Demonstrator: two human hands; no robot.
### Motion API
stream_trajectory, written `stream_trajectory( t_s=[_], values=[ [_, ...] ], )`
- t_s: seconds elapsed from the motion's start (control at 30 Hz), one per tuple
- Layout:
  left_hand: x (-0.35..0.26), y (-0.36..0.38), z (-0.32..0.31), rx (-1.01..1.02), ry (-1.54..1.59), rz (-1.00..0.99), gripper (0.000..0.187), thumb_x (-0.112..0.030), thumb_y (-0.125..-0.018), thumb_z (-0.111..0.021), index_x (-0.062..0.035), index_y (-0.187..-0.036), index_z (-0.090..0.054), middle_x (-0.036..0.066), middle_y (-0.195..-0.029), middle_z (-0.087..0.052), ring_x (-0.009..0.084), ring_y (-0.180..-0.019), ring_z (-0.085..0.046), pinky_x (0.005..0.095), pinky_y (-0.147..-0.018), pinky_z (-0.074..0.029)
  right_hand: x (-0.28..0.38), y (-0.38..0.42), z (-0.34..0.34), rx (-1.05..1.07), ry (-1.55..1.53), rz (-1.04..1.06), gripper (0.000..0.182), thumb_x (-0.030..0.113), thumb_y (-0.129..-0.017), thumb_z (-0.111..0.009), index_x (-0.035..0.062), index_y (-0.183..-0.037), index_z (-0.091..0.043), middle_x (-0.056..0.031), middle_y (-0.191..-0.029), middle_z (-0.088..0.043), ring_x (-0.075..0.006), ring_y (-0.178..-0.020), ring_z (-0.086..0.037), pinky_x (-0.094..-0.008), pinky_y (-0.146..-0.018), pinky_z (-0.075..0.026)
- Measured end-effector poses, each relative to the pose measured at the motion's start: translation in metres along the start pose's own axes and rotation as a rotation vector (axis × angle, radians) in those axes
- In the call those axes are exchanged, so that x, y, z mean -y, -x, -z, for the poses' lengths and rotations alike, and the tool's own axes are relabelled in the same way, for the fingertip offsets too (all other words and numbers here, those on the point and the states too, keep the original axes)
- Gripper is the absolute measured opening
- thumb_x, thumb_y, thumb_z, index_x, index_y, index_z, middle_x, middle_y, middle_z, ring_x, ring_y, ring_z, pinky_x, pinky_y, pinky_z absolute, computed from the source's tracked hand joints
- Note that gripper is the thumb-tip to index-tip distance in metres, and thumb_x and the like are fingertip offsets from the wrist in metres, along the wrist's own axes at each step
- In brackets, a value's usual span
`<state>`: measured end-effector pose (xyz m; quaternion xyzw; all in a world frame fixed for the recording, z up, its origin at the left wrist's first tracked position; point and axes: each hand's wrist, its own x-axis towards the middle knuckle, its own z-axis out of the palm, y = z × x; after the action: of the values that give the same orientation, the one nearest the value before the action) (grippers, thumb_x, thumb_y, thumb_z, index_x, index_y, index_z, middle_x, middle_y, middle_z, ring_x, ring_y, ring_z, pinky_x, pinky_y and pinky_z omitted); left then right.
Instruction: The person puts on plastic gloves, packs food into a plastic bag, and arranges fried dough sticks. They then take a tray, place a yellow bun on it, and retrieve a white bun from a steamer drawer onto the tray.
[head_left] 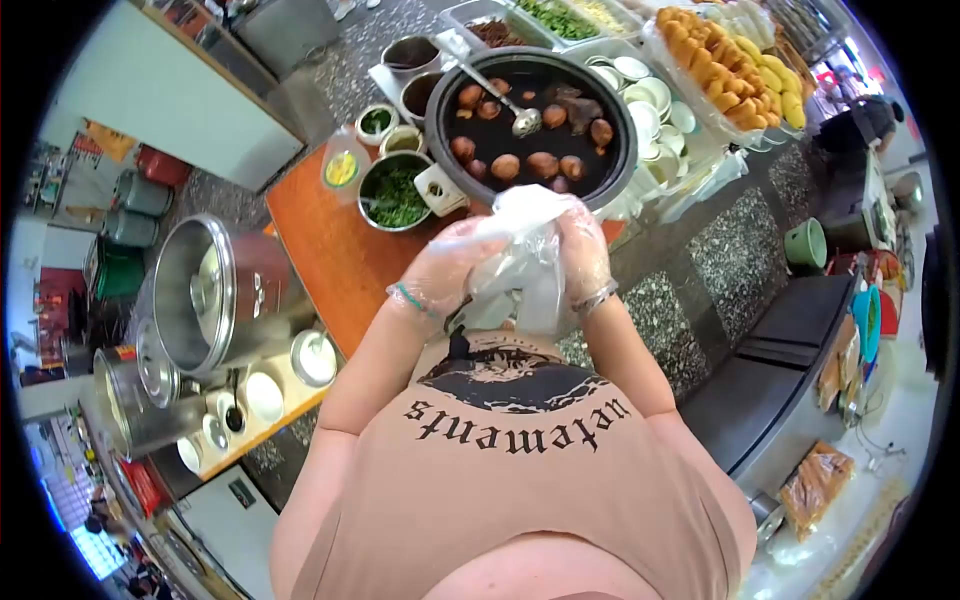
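Note:
My left hand (pixel 445 262) and my right hand (pixel 587 250) both wear clear plastic gloves. Between them, in front of my chest, they grip a thin whitish plastic bag (pixel 530 272) near its top. Whether the bag holds anything cannot be made out. Just beyond my hands stands a large dark pot (pixel 622 180) of dark broth with several brown eggs (pixel 505 166) in it. A slotted ladle (pixel 526 121) rests in the broth, its handle over the rim. Left of the pot, a metal bowl (pixel 395 226) holds chopped greens.
The orange tabletop (pixel 320 225) carries small containers, including a cup with yellow contents (pixel 341 168). Stacked white dishes (pixel 655 110) and a heap of fried dough sticks (pixel 710 65) lie right of the pot. A big steel pot (pixel 215 300) stands at left; a dark counter (pixel 780 350) at right.

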<state>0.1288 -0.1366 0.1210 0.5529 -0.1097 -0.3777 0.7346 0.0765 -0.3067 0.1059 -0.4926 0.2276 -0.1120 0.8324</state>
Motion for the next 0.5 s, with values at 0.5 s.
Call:
stream_trajectory(
  t_s=[0.5],
  values=[
    [0.002,0.032,0.057,-0.705,0.245,-0.442,0.008,-0.009,-0.090,-0.059,-0.0085,-0.090,-0.051,-0.001,-0.081,-0.052,0.0075,-0.075,-0.049,0.0216,-0.071,-0.043,-0.049,-0.002,-0.005,0.255,-0.191,-0.222,0.010,0.006,-0.092,-0.049,0.0039,-0.098,-0.056,-0.0052,-0.101,-0.059,-0.0138,-0.093,-0.057,-0.0307,-0.084,-0.047]
  ],
)
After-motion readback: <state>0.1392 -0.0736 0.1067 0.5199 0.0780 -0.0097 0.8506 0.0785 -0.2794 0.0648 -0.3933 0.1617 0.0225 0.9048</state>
